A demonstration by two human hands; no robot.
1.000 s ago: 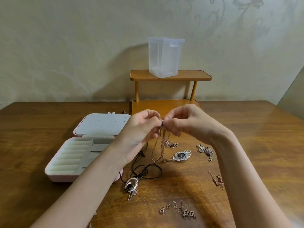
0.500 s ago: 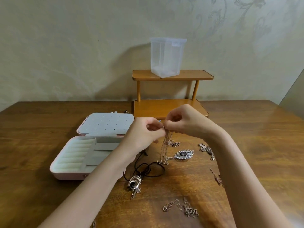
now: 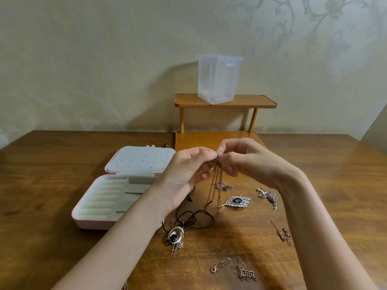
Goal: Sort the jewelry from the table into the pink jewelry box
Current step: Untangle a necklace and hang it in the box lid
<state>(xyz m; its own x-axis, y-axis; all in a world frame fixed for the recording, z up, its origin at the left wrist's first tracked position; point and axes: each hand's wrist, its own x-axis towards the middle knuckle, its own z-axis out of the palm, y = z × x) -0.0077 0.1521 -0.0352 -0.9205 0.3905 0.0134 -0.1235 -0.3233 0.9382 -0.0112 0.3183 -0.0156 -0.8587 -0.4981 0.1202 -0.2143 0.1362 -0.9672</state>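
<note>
The thin gold chain (image 3: 215, 185) hangs at the table's centre, pinched at its top between both hands, left hand (image 3: 188, 174) and right hand (image 3: 247, 162) meeting fingertip to fingertip. Over the last second the hands have barely shifted, still working at the chain's top, likely its clasp, so nothing has reached the pink jewelry box (image 3: 109, 197), lying open at nine o'clock. At three o'clock sits the feather pendant (image 3: 237, 200); at six, a nameplate necklace (image 3: 247, 274), its characters unreadable. No brands show.

The left forearm (image 3: 125, 225) covers the pink jewelry box's (image 3: 98, 206) right compartments. A chain (image 3: 125, 286) at the bottom edge is cut off — its form unreadable. Fingers (image 3: 206, 158) hide the pinched clasp.
</note>
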